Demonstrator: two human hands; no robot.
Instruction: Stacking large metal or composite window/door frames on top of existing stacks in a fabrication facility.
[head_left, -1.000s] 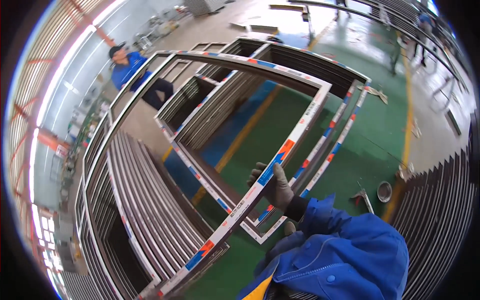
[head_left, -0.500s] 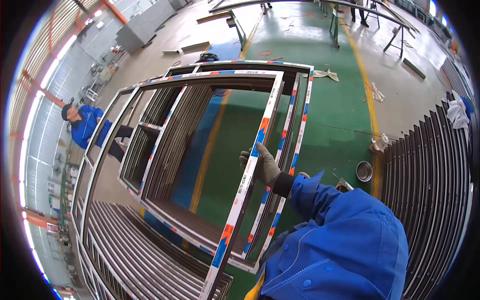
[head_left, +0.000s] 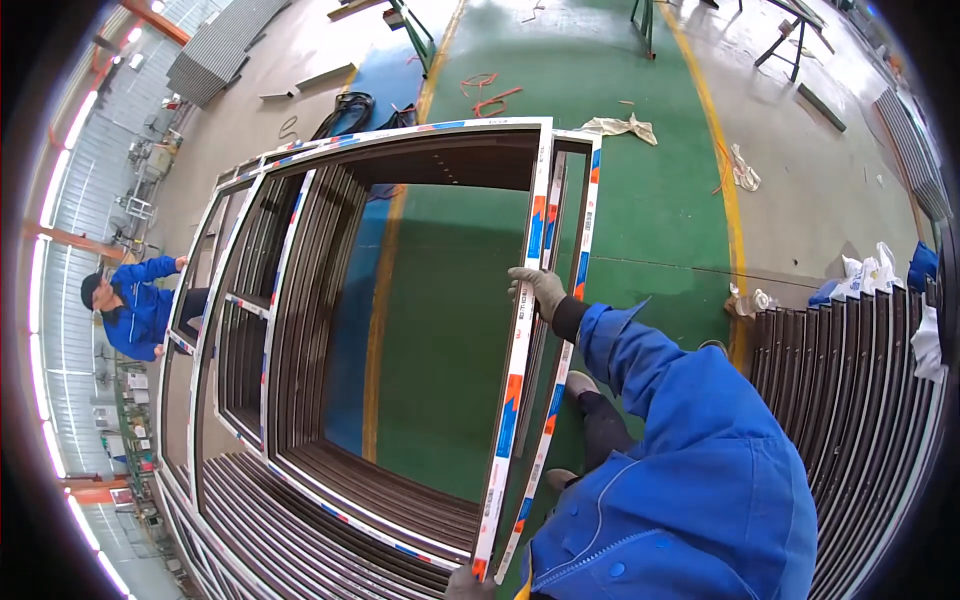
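Note:
A large rectangular window frame (head_left: 517,370), dark with white, blue and orange protective tape, stands upright at the near end of a row of similar frames (head_left: 325,290). My right hand (head_left: 545,290), in a grey glove, wraps its fingers around the upright member at mid-height. At the lower picture edge, my left hand (head_left: 468,583), also gloved, grips the lower end of that member and is partly cut off. Another taped frame member (head_left: 575,300) stands just right of it. At the far left, a co-worker in blue (head_left: 140,305) has both hands at the frames' far side.
Dark stacked profiles (head_left: 840,400) stand at the right, with white cloths (head_left: 875,272) on top. A pale rag (head_left: 622,128) and red straps (head_left: 490,100) lie on the green floor (head_left: 650,200). Black bags (head_left: 350,112) sit behind the frames. Trestle legs (head_left: 410,35) stand farther back.
The held frame now sits closer to the row, and my left hand has come into view at its lower end. The co-worker's arms now reach to the frames. My view has shifted.

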